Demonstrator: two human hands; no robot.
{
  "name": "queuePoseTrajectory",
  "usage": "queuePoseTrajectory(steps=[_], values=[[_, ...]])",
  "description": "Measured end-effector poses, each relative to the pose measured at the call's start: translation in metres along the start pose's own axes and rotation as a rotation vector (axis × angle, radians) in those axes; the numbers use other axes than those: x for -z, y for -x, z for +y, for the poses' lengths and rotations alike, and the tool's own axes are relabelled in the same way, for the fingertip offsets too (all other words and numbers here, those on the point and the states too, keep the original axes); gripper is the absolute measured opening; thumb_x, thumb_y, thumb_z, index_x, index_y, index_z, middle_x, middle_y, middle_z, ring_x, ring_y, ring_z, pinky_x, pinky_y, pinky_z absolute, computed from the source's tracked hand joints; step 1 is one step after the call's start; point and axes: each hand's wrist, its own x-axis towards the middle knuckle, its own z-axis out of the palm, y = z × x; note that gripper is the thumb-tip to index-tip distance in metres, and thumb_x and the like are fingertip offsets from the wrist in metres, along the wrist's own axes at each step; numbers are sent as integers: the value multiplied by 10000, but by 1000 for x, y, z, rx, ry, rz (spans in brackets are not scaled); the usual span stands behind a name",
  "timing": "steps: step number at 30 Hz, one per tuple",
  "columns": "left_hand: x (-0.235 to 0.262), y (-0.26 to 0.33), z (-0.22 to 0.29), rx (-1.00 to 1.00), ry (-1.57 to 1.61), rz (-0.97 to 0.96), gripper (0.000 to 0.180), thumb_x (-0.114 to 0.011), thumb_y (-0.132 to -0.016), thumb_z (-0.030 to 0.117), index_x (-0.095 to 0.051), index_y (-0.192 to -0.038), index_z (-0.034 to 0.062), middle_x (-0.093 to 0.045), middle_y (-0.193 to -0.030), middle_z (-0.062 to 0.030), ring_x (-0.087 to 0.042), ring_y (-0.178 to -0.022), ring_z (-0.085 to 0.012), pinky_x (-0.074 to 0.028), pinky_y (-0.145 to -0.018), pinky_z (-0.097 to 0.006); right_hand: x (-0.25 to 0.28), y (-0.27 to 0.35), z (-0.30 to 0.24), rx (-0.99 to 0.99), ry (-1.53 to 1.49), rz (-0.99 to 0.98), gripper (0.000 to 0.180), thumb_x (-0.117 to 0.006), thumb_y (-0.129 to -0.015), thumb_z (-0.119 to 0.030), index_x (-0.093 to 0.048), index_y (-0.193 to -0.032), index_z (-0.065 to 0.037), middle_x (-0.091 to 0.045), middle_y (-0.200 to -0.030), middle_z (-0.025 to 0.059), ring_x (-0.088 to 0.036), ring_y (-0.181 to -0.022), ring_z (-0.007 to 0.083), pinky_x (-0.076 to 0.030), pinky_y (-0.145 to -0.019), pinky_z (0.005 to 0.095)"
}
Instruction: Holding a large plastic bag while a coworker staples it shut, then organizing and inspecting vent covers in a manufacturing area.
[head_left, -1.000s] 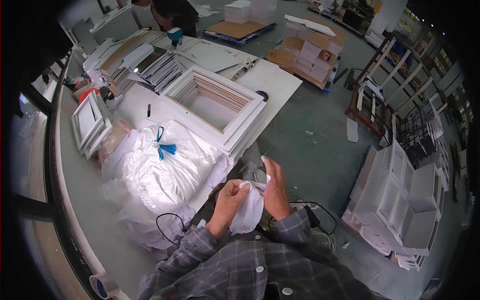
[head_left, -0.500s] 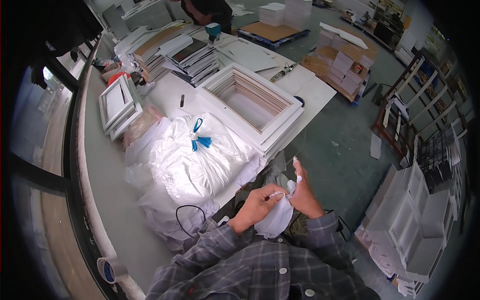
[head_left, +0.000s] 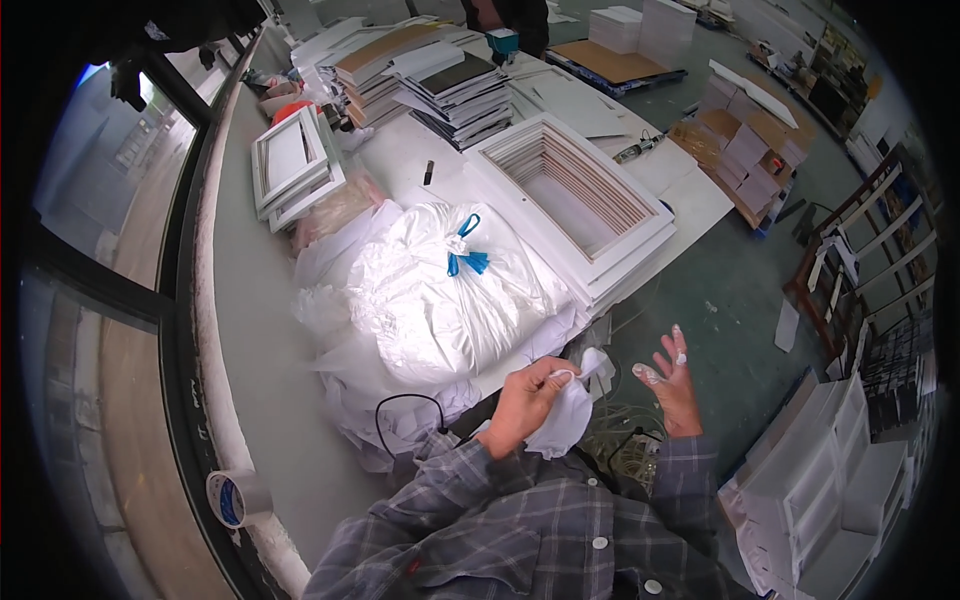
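Observation:
My left hand (head_left: 523, 405) pinches a thin, limp white cloth (head_left: 566, 415) between thumb and fingers, in front of my shirt. The cloth hangs down from the grip, and a bunched end sticks up past the fingertips. Whether it is a glove or a plain rag I cannot tell. To the right, apart from the cloth, my right hand (head_left: 675, 392) is raised with its fingers spread and nothing in it. White patches cover some of its fingertips. Beyond my left hand, a stuffed white plastic bag (head_left: 430, 300) tied with a blue drawstring (head_left: 467, 250) lies on the table.
Stacked white frames (head_left: 580, 200) stand on the worktable (head_left: 690, 200), near piled panels (head_left: 455, 95). Smaller white frames (head_left: 295, 165) and a tape roll (head_left: 238, 498) lie along the window side. At right are stacked white panels (head_left: 820, 480) and a brown rack (head_left: 865, 250). Another person (head_left: 508, 18) stands behind the table.
My right hand has let go of the white cloth and moved off to the right, its fingers spreading. My left hand still grips the cloth. The whole view has shifted.

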Motion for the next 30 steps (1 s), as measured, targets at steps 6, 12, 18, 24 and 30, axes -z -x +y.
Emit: queuePoseTrajectory(steps=[6, 12, 18, 24, 30], values=[[21, -8, -19, 169, 125, 245, 183, -621, -1023, 148, -711, -1129, 29, -612, -840, 0, -512, -774, -96, -452, -739, -253, -15, 13, -25, 128, 286, -125, 1174, -924, -731, -257, -171, -1630, -180, -301, -1634, 180, -299, -1503, 391, -277, -1177, 591], [3, -24, -4, -112, -44, 333, 170, -662, -986, 145, -740, -1097, 42, -611, -983, -69, -560, -901, -157, -454, -830, -301, -28, 21, -7, 196, 365, -141, 1154, -942, -709, -237, -229, -1608, -110, -345, -1591, 206, -346, -1474, 357, -306, -1182, 504], [11, -27, 7, -61, 103, 401, 165, -649, -1016, 145, -698, -1156, 72, -607, -919, 39, -458, -734, -43, -404, -663, -216, -39, 21, -10, 366, 417, -157, 1105, -919, -746, -324, -257, -1575, -14, -351, -1570, 237, -338, -1471, 367, -297, -1216, 425], [-22, -31, 24, -6, 277, 228, 215, -661, -992, 70, -660, -1207, 51, -552, -884, 28, -525, -671, -44, -441, -584, -219, -44, 36, -34, 375, 536, -101, 1039, -906, -753, -293, -301, -1548, -5, -416, -1502, 269, -411, -1406, 423, -373, -1156, 458], [-47, -16, 32, -47, 85, -24, 253, -690, -976, 105, -697, -1218, 32, -637, -969, -51, -604, -817, -124, -512, -765, -283, -38, 32, -11, 440, 578, -102, 696, -804, -816, -137, -489, -1418, 14, -450, -1470, 230, -437, -1376, 425, -392, -1134, 455]])
